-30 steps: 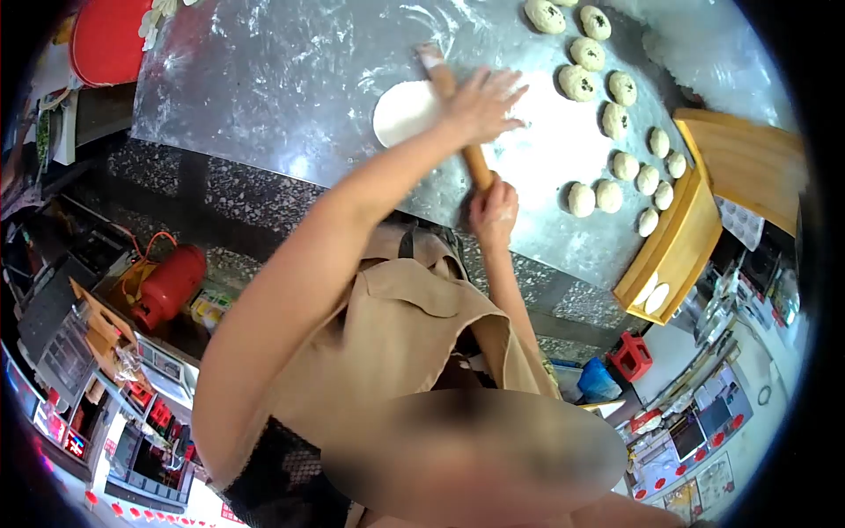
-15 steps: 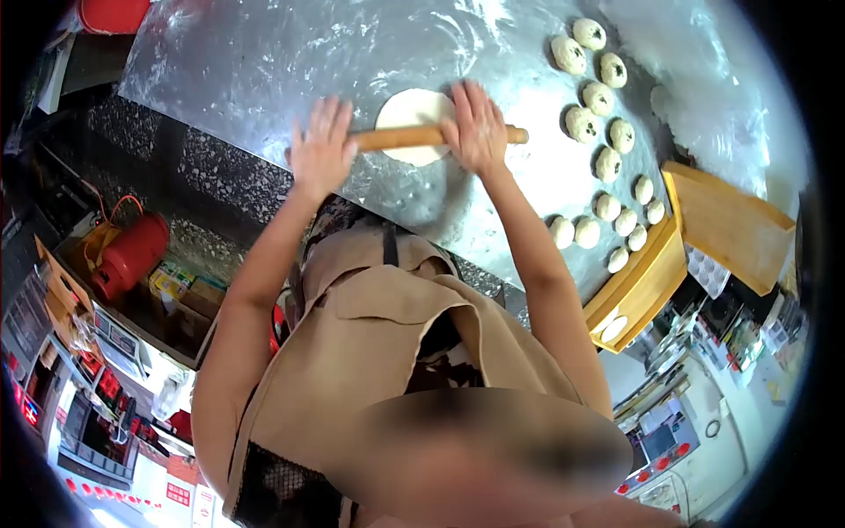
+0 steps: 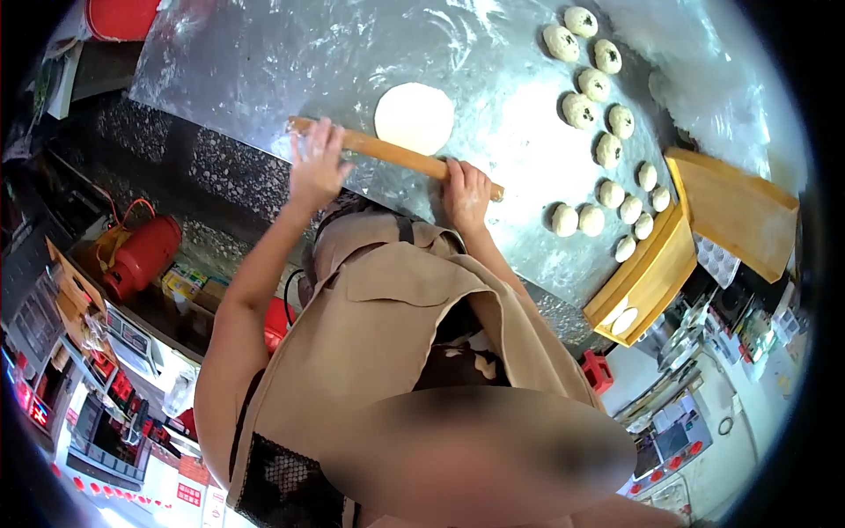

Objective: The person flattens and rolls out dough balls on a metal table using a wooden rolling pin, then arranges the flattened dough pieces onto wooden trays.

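Note:
A flat round sheet of dough (image 3: pixel 412 120) lies on the floured metal worktop (image 3: pixel 264 62). Just on my side of it, a wooden rolling pin (image 3: pixel 387 151) slants from upper left down to the right. The fingers of my right hand (image 3: pixel 466 192) are curled round the pin near its right end. At the other end, my left hand (image 3: pixel 319 165) rests with fingers stretched and apart over the pin, not wrapped round it. Several dough balls (image 3: pixel 579 111), some with dark filling showing at the top, sit to the right, with smaller plain ones (image 3: pixel 591 220) nearer me.
Wooden trays (image 3: pixel 647 282) stand at the worktop's right edge, beside a sheet of clear plastic (image 3: pixel 704 88). A red gas cylinder (image 3: pixel 148 251) is on the left below the table. A red container (image 3: pixel 121 18) is at the upper left.
The rolling pin has come off the dough sheet toward me and now slants instead of lying nearly level. My right hand has drawn back and curled round it; the left fingers remain stretched.

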Tool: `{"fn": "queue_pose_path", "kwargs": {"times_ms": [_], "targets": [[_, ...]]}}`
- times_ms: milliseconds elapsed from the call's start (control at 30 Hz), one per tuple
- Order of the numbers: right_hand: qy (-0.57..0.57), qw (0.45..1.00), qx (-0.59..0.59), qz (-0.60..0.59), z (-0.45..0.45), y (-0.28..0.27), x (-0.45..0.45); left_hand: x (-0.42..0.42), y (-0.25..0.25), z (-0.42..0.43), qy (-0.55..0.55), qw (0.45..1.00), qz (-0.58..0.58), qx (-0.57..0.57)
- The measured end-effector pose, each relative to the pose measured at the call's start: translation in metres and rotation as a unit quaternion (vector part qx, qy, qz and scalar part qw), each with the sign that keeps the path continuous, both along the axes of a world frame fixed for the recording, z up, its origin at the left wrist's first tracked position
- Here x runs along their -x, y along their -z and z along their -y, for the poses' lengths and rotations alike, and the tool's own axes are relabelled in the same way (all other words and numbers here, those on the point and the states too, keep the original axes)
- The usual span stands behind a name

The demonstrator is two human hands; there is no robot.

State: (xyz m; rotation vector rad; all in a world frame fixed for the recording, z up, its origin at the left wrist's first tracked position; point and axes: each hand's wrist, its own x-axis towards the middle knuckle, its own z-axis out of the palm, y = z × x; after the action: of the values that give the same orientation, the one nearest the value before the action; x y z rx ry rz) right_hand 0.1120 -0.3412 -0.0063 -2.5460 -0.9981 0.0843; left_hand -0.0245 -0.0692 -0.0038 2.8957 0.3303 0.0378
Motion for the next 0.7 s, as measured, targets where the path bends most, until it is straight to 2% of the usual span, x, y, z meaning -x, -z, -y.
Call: {"fn": "queue_pose_path", "kwargs": {"times_ms": [33,67,133,267,400,433,467,500,533,567,600,633,667,700], "targets": [[0.01,1.0,-0.004,0.003,0.004,-0.004,-0.001,-0.002,-0.004,0.007,0.035,0.996,0.078,0.037],[0.045,0.999,-0.003,0.016,0.009,-0.008,-0.002,-0.014,-0.002,0.015,0.049,0.995,0.081,0.033],[0.128,0.991,0.016,0.023,0.02,-0.014,-0.008,-0.047,-0.011,0.047,0.114,0.984,0.001,0.139],[0.265,0.961,0.033,0.072,0.034,-0.026,-0.053,-0.106,-0.004,0.045,0.21,0.974,0.062,0.064],[0.278,0.957,0.071,0.046,0.059,-0.018,-0.074,-0.119,-0.012,0.031,0.252,0.965,0.014,0.069],[0.275,0.956,0.087,0.059,0.061,-0.018,-0.071,-0.122,-0.017,0.027,0.128,0.98,0.016,0.151],[0.293,0.95,0.088,0.059,0.062,-0.018,-0.063,-0.126,-0.021,0.025,0.003,0.973,0.013,0.232],[0.304,0.949,0.046,0.072,0.056,-0.024,-0.054,-0.128,-0.013,0.025,-0.07,0.973,0.056,0.212],[0.319,0.943,0.002,0.092,0.048,-0.035,-0.047,-0.131,-0.009,0.023,-0.085,0.969,0.041,0.229],[0.328,0.944,0.007,0.028,0.041,-0.053,-0.034,-0.137,-0.008,0.021,-0.088,0.964,0.031,0.248],[0.343,0.937,-0.059,0.038,0.035,-0.053,-0.018,-0.141,-0.002,0.016,-0.064,0.96,0.029,0.27],[0.355,0.928,-0.111,0.039,0.033,-0.042,-0.005,-0.146,0.023,0.005,-0.083,0.92,-0.015,0.383],[0.375,0.909,-0.182,0.007,0.027,-0.028,0.01,-0.155,0.008,0.006,-0.105,0.888,-0.082,0.44],[0.418,0.883,-0.215,-0.019,0.021,-0.003,0.02,-0.159,0.032,0.002,-0.054,0.88,-0.052,0.47]]}}
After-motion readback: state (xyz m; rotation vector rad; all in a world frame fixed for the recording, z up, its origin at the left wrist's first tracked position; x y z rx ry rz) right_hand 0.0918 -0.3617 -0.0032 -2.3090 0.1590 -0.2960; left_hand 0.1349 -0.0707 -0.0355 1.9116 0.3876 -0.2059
